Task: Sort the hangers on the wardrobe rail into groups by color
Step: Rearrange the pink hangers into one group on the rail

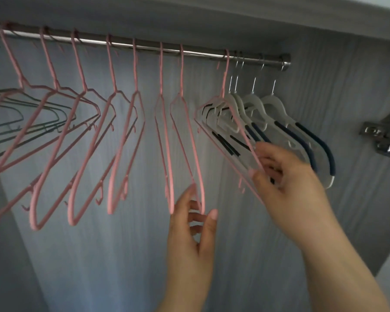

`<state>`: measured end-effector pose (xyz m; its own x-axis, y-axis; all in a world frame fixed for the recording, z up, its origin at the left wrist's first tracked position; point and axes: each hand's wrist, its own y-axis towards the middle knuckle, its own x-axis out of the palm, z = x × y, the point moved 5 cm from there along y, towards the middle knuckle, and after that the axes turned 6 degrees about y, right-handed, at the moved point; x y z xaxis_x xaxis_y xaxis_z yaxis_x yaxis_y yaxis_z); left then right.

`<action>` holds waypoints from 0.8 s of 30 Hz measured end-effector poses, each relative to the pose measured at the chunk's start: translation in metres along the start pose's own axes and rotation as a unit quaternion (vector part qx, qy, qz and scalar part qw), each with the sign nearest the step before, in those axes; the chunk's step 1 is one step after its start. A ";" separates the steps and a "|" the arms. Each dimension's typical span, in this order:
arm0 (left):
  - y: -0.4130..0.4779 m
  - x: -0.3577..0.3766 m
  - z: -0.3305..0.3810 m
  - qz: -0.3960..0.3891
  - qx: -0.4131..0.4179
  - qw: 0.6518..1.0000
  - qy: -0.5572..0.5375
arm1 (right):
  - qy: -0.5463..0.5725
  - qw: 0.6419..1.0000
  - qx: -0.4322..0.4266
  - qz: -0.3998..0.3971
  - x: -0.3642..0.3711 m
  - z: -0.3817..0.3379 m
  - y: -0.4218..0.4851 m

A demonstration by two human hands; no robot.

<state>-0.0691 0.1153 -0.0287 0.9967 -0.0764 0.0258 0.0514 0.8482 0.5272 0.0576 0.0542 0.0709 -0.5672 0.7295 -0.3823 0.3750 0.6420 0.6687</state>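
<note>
A metal wardrobe rail (144,47) runs across the top of an open grey wardrobe, seen from below with both of a person's bare hands raised toward it. Along the left and middle of the rail hang six pink wire hangers (135,70), spaced apart and swung at different angles. At the rail's far left end, behind the first pink ones, is a cluster of thin grey-green wire hangers (34,103), partly cut off by the edge of the view. Right of the rail's middle hangs a seventh pink hanger (181,86). The left hand (191,224) is well below the rail and holds this hanger's lowest corner, fingers and thumb curled around the wire. Further right along the rail, an eighth pink hanger (224,82) hangs directly against a bunch of white hangers (273,104) with dark blue shoulder grips – these fill the rail's right end, close to its bracket. The right hand (286,176), below that end of the rail, pinches the eighth pink hanger's lower arm between thumb and curled fingers, with the white hangers just behind the fingers. Beyond the rail's right end, a shiny metal hinge (385,134) is fixed to the wardrobe's side wall.
</note>
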 end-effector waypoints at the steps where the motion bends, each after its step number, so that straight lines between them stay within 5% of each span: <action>1: -0.003 0.004 -0.002 0.001 -0.021 0.999 -0.025 | 0.008 1.000 0.005 -0.008 0.003 0.002 -0.003; 8: -0.008 0.034 -0.007 -0.046 -0.137 0.980 -0.138 | 0.152 0.983 0.096 -0.025 0.010 0.022 -0.003; 13: -0.001 0.047 0.010 -0.083 -0.106 0.981 -0.137 | 0.279 0.948 0.145 -0.050 0.020 0.028 -0.001; 24: 0.012 0.043 0.013 -0.069 -0.108 0.973 -0.191 | 0.325 0.937 0.123 -0.038 0.047 0.023 0.003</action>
<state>-0.0264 0.1154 -0.0107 0.8852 -0.3526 0.3034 0.2371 0.9032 0.3579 0.0494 0.0954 0.0400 -0.8962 0.4327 0.0982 0.4267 0.7797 0.4582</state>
